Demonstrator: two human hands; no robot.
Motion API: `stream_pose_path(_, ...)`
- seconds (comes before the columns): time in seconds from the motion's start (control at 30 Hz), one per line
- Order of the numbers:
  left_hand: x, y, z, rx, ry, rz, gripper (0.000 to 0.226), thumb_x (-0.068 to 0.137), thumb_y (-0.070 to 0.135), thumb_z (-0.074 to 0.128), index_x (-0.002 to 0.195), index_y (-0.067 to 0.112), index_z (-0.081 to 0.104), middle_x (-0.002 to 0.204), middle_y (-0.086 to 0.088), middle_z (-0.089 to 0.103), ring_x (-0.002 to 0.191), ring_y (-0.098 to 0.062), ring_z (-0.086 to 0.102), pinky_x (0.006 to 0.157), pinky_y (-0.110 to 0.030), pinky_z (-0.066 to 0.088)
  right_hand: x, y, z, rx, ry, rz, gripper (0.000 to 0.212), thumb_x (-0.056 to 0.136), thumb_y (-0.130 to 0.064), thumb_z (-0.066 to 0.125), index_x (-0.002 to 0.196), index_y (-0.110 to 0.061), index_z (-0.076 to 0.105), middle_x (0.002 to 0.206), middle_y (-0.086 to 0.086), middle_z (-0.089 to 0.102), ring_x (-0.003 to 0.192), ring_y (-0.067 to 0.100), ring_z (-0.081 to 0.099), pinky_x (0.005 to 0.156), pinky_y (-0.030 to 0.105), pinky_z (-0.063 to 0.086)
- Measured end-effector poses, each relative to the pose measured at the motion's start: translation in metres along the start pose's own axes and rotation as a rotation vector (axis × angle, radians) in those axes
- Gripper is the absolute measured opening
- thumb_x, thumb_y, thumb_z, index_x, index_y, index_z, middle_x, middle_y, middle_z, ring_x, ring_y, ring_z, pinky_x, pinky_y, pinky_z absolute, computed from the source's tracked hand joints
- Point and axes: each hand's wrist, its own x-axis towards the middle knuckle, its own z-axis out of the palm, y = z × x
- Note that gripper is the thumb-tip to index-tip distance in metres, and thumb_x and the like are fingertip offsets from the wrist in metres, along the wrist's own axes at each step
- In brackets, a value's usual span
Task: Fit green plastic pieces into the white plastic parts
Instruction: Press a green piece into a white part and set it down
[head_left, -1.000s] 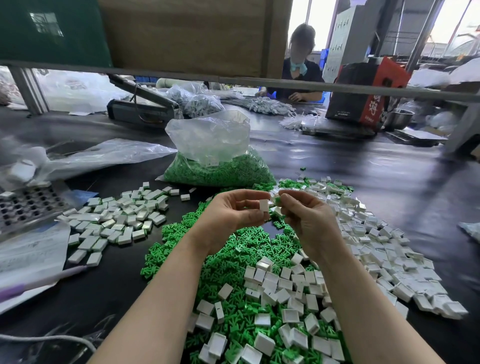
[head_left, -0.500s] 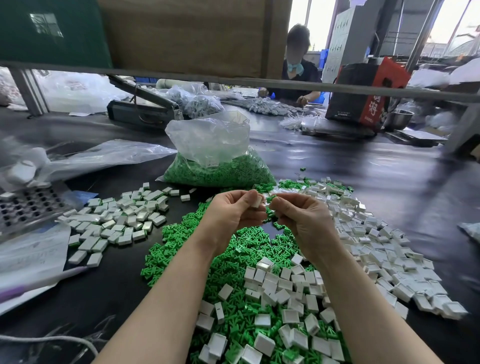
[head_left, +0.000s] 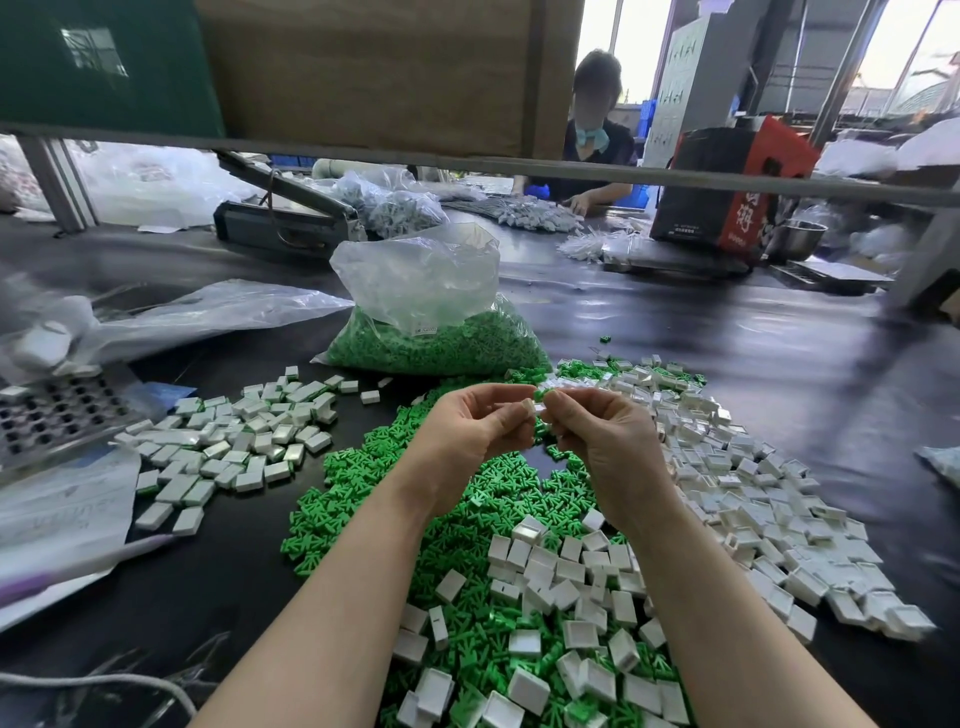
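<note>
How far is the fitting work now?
Done, apparently: a separate pile of white parts lies at the left. In hand: the left hand holds a white part, the right hand pinches a green piece against it. Left: loose green pieces, white parts and a bag of green pieces.

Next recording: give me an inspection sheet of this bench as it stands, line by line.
Surface: dark table, glossy.
Job's things: loose green pieces heaped centre; white parts spread right; separate white group left; bag of green pieces behind.
Clutter: plastic sheeting, perforated tray left.
Hands: left hand pinches a white part; right hand holds a green piece against it.
Cables: white cord bottom left.
Surroundings: another person working opposite; red box.
</note>
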Motion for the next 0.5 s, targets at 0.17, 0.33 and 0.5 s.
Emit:
stream_pose_path(0.17,-0.0022,0.0023,0.0010,-0.007,0.043,0.018,0.019,0.078,0.009,0.071,0.095,0.001,0.068,0.084,-0.013,0.072,0.074,-0.017,0.069,0.071,-0.024,0.058,0.0021,0.0029,-0.0005,-0.009,0.009,-0.010,0.007,0.076,-0.016,0.073,0.080,-0.011,0.071,0.071,0.004,0.069,0.067,0.019,0.059,0.060,0.025,0.050)
stream_pose_path(0.33,-0.0030,0.0028,0.0023,0.051,0.071,0.059,0.010,0.083,0.004,0.069,0.092,0.002,0.069,0.083,-0.012,0.073,0.075,-0.018,0.070,0.073,-0.025,0.058,0.0035,0.0050,-0.0003,-0.031,0.011,-0.033,0.004,0.080,-0.015,0.073,0.079,-0.011,0.071,0.069,0.003,0.068,0.063,0.015,0.058,0.057,0.023,0.048)
stream_pose_path(0.5,-0.0034,0.0034,0.0043,0.084,0.093,0.082,0.006,0.085,0.001,0.068,0.091,0.003,0.069,0.081,-0.010,0.073,0.075,-0.017,0.071,0.073,-0.024,0.059,0.0033,0.0074,0.0020,-0.091,0.008,-0.071,0.005,0.083,-0.014,0.072,0.082,-0.009,0.071,0.069,0.002,0.069,0.060,0.013,0.059,0.056,0.024,0.048)
